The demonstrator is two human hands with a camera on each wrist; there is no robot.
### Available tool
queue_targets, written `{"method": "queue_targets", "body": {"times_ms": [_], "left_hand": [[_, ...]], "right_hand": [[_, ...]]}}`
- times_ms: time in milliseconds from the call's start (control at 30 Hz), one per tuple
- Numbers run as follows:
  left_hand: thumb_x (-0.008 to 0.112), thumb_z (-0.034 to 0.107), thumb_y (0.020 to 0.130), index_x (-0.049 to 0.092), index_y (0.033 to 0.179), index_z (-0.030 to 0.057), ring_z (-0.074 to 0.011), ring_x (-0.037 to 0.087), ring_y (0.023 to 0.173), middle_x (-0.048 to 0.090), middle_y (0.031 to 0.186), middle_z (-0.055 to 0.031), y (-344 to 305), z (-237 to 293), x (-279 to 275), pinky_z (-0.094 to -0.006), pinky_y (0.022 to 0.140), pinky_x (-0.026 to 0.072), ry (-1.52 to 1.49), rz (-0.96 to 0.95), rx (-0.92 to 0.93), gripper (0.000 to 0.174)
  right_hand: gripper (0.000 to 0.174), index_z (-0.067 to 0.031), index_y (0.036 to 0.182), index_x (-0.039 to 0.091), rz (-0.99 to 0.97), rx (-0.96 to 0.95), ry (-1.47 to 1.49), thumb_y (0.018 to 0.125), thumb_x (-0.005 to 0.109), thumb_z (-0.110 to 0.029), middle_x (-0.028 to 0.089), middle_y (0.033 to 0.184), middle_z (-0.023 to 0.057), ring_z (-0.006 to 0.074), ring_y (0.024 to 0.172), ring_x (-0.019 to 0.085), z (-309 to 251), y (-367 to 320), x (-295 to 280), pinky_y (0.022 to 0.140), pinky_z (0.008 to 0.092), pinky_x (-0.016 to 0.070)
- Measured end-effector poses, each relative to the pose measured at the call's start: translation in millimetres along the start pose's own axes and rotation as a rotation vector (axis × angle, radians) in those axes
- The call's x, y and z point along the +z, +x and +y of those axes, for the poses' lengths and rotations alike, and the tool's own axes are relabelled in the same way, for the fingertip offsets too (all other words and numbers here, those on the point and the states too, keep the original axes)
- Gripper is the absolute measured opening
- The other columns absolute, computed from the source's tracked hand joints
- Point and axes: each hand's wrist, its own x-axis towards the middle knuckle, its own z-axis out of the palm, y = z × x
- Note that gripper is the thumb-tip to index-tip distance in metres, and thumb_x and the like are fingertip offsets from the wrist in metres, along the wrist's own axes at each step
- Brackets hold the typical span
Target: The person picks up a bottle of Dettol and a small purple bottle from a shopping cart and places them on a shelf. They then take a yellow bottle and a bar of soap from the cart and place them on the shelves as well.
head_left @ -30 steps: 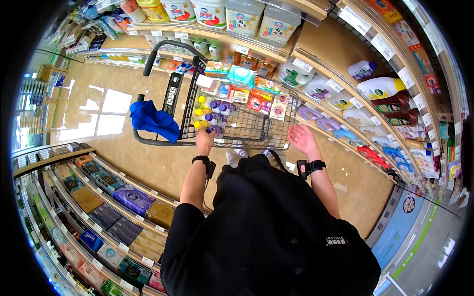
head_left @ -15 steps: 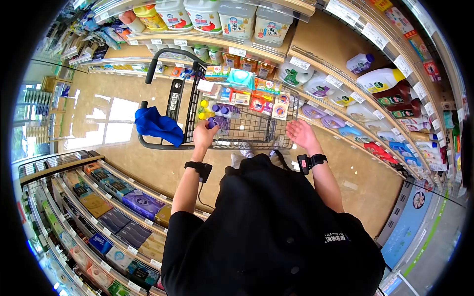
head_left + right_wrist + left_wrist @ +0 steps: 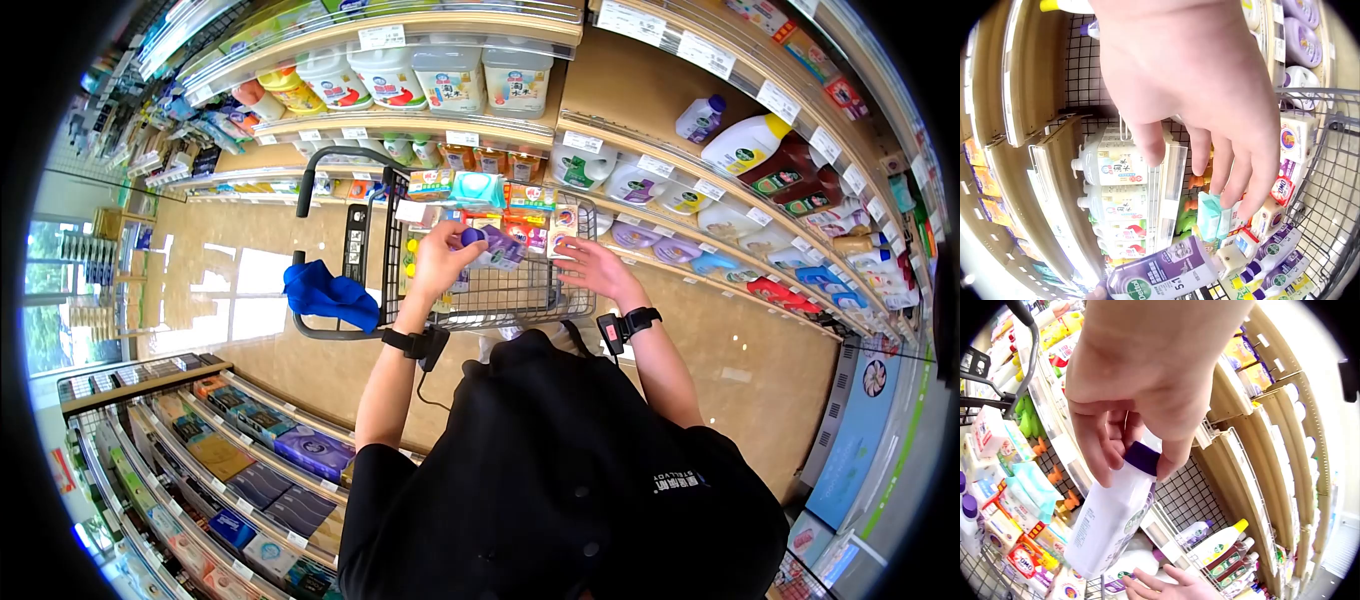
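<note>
My left hand (image 3: 440, 262) pinches a Dettol bottle (image 3: 1113, 519) by its purple cap and holds it up above the shopping cart (image 3: 500, 322). The bottle tilts, its purple label (image 3: 1166, 269) showing in the right wrist view. Over the cart's right end, my right hand (image 3: 598, 272) is held with fingers extended and nothing in it, a little apart from the bottle. In the cart lie more purple-labelled bottles (image 3: 1277, 249), yellow-capped bottles (image 3: 410, 257), a teal soft pack (image 3: 478, 188) and several boxes, among them a red OMO box (image 3: 1282, 189).
Beyond the cart, a shelf carries large clear jugs (image 3: 517, 82). At the right, a shelf bay holds a small purple-capped bottle (image 3: 700, 118) beside a white yellow-capped bottle (image 3: 745, 143). A blue cloth (image 3: 330, 297) hangs on the cart handle. Another stocked shelf (image 3: 250, 450) stands at lower left.
My left hand has lifted the Dettol bottle out of the group in the cart and brought it up and to the right. The right hand stays near the cart's right end, fingers extended.
</note>
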Motion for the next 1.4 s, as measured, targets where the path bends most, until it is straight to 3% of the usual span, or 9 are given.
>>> {"method": "queue_targets", "body": {"times_ms": [200,367,433,533,900,1033,1067,1200,1400], "left_hand": [[0.076,0.018,0.072,0.063,0.088,-0.0008,-0.0087,0.057,0.064,0.062,0.073,-0.0036,14,43,20,-0.0242,0.058,0.0469,-0.094,-0.166,0.141,0.028],[0.073,0.015,0.077,0.062,0.09,-0.0005,-0.0074,0.056,0.06,0.062,0.073,-0.0036,24,68,33,-0.0216,0.054,0.0462,-0.286,-0.272,0.006,0.023],[0.072,0.015,0.078,0.061,0.091,-0.0006,-0.0065,0.056,0.06,0.062,0.073,-0.0031,26,81,37,-0.0215,0.053,0.046,-0.345,-0.28,-0.054,0.023],[0.069,0.017,0.082,0.061,0.088,0.0011,-0.0049,0.054,0.06,0.062,0.071,-0.0006,31,84,45,-0.0195,0.053,0.0437,-0.321,-0.284,0.046,0.019],[0.068,0.024,0.084,0.059,0.109,0.0,-0.0037,0.049,0.059,0.059,0.072,0.0007,26,90,65,-0.0189,0.051,0.0395,-0.416,-0.31,-0.037,0.035],[0.07,0.024,0.082,0.059,0.111,0.0016,-0.0043,0.049,0.059,0.059,0.073,-0.0001,28,75,84,-0.0189,0.052,0.0398,-0.374,-0.409,0.052,0.039],[0.071,0.023,0.081,0.058,0.112,0.0009,-0.0051,0.051,0.06,0.061,0.081,-0.002,28,73,86,-0.0196,0.054,0.0414,-0.351,-0.437,-0.027,0.04],[0.073,0.019,0.078,0.056,0.114,-0.001,-0.0063,0.056,0.066,0.062,0.1,-0.0058,26,91,97,-0.0216,0.057,0.0443,-0.345,-0.468,0.027,0.044],[0.074,0.014,0.077,0.053,0.118,-0.003,-0.0061,0.056,0.067,0.062,0.101,-0.0074,33,95,132,-0.0209,0.058,0.0453,-0.418,-0.471,0.06,0.049]], "right_hand": [[0.055,-0.0114,0.138,0.037,-0.147,-0.043,-0.237,0.089,0.059,-0.024,0.041,0.137,0.008,0.025,0.122,0.044,-23,-20,50,0.097,0.0516,0.0416],[0.067,-0.0097,0.143,0.028,-0.237,-0.084,-0.353,0.085,0.063,-0.014,0.038,0.139,0.0078,0.0239,0.124,0.043,-27,-31,63,0.096,0.0484,0.044],[0.066,-0.0076,0.141,0.03,-0.194,-0.092,-0.38,0.084,0.064,-0.012,0.041,0.136,0.0074,0.0221,0.121,0.047,-28,-36,68,0.095,0.0421,0.046],[0.064,-0.005,0.138,0.034,-0.13,-0.129,-0.439,0.083,0.066,-0.014,0.049,0.129,0.0072,0.0201,0.113,0.052,-25,-36,67,0.089,0.0364,0.0481],[0.057,-0.0054,0.133,0.041,-0.084,-0.315,-0.355,0.082,0.067,-0.011,0.051,0.124,0.0065,0.0176,0.11,0.053,-32,-52,62,0.087,0.0338,0.0481],[0.058,-0.0057,0.133,0.041,-0.065,-0.371,-0.307,0.082,0.067,-0.01,0.05,0.124,0.006,0.0165,0.109,0.054,-34,-52,55,0.087,0.0327,0.0482],[0.058,-0.0058,0.133,0.041,-0.048,-0.384,-0.301,0.082,0.067,-0.01,0.05,0.124,0.006,0.0166,0.109,0.054,-34,-53,52,0.086,0.0324,0.0482],[0.057,-0.0063,0.133,0.041,0.029,-0.418,-0.303,0.082,0.067,-0.01,0.05,0.124,0.0062,0.0168,0.108,0.054,-38,-65,44,0.086,0.032,0.0484],[0.056,-0.0063,0.133,0.04,0.081,-0.465,-0.269,0.083,0.065,-0.007,0.049,0.126,0.0069,0.0175,0.109,0.053,-47,-85,28,0.086,0.0328,0.0486]]}}
